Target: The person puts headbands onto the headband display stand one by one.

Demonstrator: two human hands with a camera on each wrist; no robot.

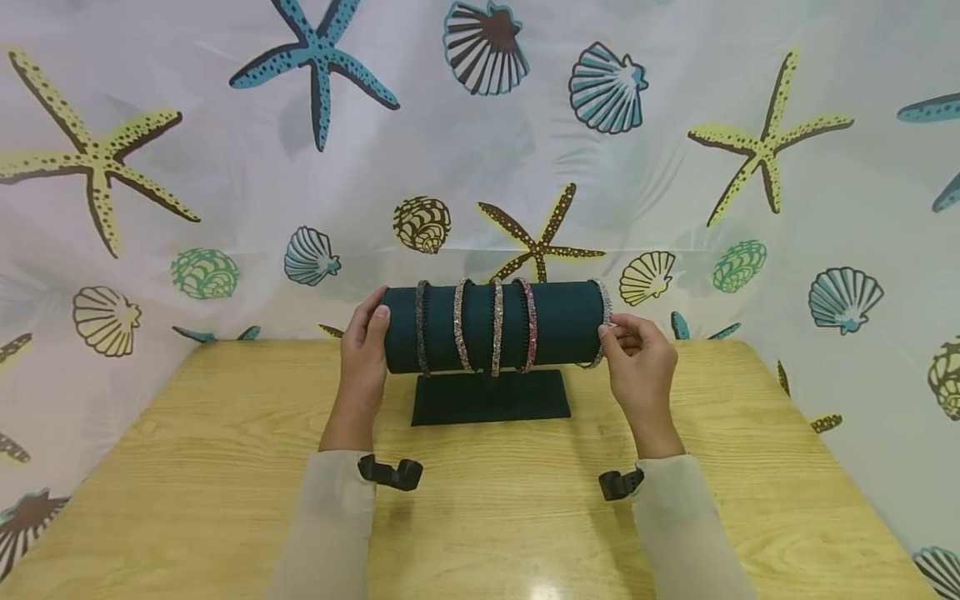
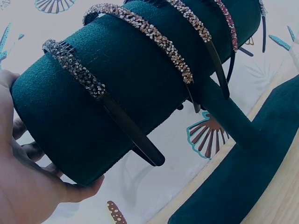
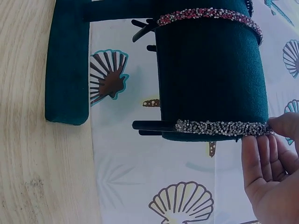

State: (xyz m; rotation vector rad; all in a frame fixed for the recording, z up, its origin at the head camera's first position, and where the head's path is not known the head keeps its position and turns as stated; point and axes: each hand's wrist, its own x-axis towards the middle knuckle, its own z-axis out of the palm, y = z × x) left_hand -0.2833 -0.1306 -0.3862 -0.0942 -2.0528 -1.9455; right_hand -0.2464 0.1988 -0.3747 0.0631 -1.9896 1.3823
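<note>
A dark green padded headband stand (image 1: 566, 325) stands upright, its roll lying sideways above a flat base (image 1: 457, 404). My left hand (image 1: 362, 346) grips the roll's left end, thumb in front and fingers round the back. At the opposite end, my right hand (image 1: 643, 362) pinches a silver glittery headband (image 3: 210, 127) between thumb and fingers; the band sits around the roll close to its edge. Further left on the roll are a dark grey headband (image 2: 77, 70), two pale gold ones, including a middle headband (image 1: 497, 329), and a pink headband (image 1: 532, 325). Their black ends hang below it.
The stand's base rests on a light wooden table (image 1: 225, 500). Behind rises a white cloth (image 1: 420, 167) printed with starfish and shells. Small black wrist mounts show at the left cuff (image 1: 341, 475) and right cuff (image 1: 663, 475).
</note>
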